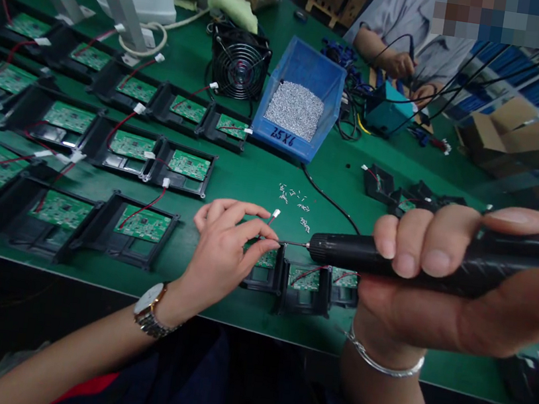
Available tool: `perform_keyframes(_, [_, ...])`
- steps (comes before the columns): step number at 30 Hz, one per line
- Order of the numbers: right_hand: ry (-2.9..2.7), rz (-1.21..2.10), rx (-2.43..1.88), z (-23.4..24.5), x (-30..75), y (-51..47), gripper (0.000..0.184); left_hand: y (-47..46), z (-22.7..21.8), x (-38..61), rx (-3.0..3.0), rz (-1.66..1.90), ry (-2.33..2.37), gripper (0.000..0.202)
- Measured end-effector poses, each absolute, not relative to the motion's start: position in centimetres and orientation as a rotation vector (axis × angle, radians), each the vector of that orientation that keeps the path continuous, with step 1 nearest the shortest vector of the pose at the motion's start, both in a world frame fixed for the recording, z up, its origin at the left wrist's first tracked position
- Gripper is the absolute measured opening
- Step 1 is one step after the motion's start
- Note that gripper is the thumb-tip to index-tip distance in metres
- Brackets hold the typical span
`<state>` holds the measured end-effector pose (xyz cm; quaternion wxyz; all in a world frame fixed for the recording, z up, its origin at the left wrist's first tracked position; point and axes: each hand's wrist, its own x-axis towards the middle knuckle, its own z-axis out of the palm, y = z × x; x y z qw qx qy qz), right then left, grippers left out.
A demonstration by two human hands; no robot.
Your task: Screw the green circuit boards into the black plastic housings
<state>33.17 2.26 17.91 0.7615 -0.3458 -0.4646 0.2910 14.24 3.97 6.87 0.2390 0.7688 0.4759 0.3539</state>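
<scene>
**Black screwdriver held sideways over the little trays**

While our right hand (444,273) wraps tight around a black electric screwdriver (392,258), our left hand (227,249) pinches its fingertips together right at the thin metal tip. The screwdriver lies flat and points to the left. If there is a screw in the pinch, it is too small for us to see.

Just under both hands sit black plastic frames (295,282) with green circuit boards inside. They are close to the near edge of the green table (253,176). A small pile of shiny screws (294,202) lies loose on the mat just behind our hands. A thin black cable (330,200) runs past them.

Farther back stands a blue bin (312,77) full of silver screws, with a black round fan (240,61) beside it. To the left, many more black trays (108,139) lie in rows, each with a flat green board and a red wire. They fill most of that side.

At the far edge another person (399,63) works with their own hands near a teal box (387,111). They are well apart from us.

The open green mat lies between our hands and the blue bin. The table edge is just below our wrists.
</scene>
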Motion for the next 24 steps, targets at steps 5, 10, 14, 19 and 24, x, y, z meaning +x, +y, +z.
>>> perform_keyframes(5, [-0.983,0.707,-0.71,17.9,33.3,2.1,0.03,4.3,6.9,13.9,2.257,1.012,1.175,0.012])
perform_keyframes(10, [-1.053,0.77,-0.717,17.3,33.6,1.4,0.021,4.0,6.8,13.1,2.382,0.933,1.084,0.049])
perform_keyframes(14, [-1.094,0.802,-0.708,15.7,33.3,0.9,0.02,3.1,6.2,11.8,2.413,0.752,1.162,0.102])
perform_keyframes(19, [-1.071,0.785,-0.724,14.1,32.8,0.7,0.023,2.4,5.0,11.0,2.366,0.656,1.317,0.066])
perform_keyframes(24, [-1.088,0.78,-0.756,13.7,32.7,1.0,0.023,2.5,4.8,11.2,2.324,0.68,1.372,0.053])
